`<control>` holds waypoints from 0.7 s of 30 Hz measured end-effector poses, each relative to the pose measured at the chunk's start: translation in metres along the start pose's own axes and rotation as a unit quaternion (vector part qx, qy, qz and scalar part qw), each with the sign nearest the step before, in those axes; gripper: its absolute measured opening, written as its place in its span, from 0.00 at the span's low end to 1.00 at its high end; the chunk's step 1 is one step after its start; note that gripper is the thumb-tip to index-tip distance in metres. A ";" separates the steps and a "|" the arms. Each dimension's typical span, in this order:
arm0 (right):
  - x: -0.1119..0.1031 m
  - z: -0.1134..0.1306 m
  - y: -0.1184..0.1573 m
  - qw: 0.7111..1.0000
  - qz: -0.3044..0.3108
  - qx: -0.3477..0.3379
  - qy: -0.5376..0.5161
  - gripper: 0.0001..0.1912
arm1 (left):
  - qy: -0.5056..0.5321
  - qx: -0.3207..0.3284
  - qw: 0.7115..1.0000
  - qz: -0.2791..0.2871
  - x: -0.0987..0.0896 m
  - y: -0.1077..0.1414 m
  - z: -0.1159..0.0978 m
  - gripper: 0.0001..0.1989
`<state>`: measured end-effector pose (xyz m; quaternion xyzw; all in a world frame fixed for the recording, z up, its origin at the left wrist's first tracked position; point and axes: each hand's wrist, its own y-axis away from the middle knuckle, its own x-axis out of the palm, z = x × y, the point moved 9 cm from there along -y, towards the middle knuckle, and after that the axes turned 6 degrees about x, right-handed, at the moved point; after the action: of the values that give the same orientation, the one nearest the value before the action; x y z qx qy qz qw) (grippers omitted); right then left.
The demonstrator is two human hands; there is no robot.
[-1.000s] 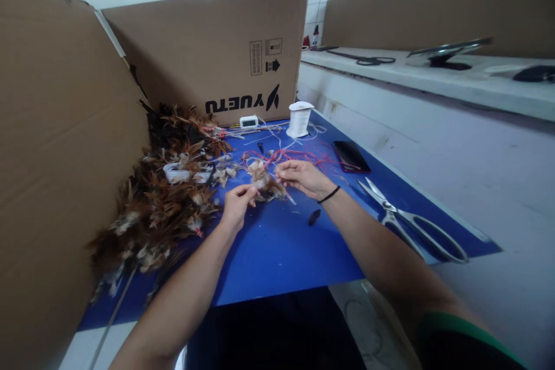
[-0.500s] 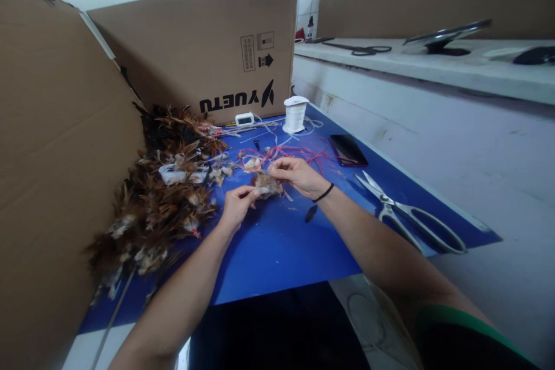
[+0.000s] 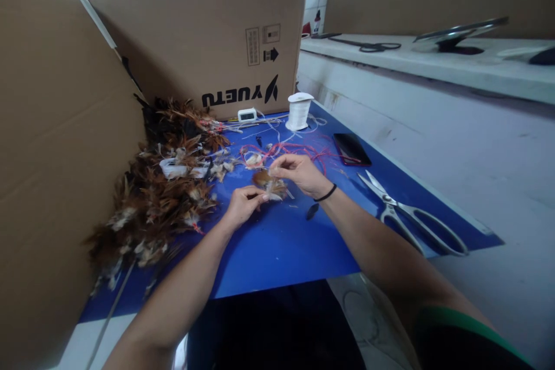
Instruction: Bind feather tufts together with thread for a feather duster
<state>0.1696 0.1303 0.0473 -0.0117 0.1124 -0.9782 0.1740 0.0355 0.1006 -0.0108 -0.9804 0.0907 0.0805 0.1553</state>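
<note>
My left hand (image 3: 246, 206) pinches a small bunch of brown and whitish feathers (image 3: 269, 184) at its lower left side, low over the blue tabletop (image 3: 277, 248). Just above the bunch, my right hand (image 3: 301, 175) has thumb and forefinger pressed together; what lies between them is too small to make out. Pink and red strings (image 3: 299, 151) lie tangled right behind the hands. A larger pile of brown feathers (image 3: 169, 199) spreads out left of my left hand.
White ribbon spool (image 3: 299, 113) and a small digital timer (image 3: 247, 115) stand at the back. A phone (image 3: 352, 149) and large scissors (image 3: 399, 205) lie on the right. Cardboard panels (image 3: 195, 46) wall the left and back. A shelf (image 3: 455, 60) runs along the right.
The feather bunch has turned, so more of its brown and pale sides shows. My left hand has shifted slightly right and down. My right hand stays nearly in place above the bunch.
</note>
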 end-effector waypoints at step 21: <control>0.023 -0.023 0.003 0.987 0.136 0.072 0.048 0.13 | -0.012 -0.020 1.000 0.014 0.001 0.002 0.003 0.13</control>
<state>0.1475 0.1241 0.0241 0.0631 0.0507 -0.9505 0.3001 0.0354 0.0996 -0.0147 -0.9809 0.1013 0.0959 0.1358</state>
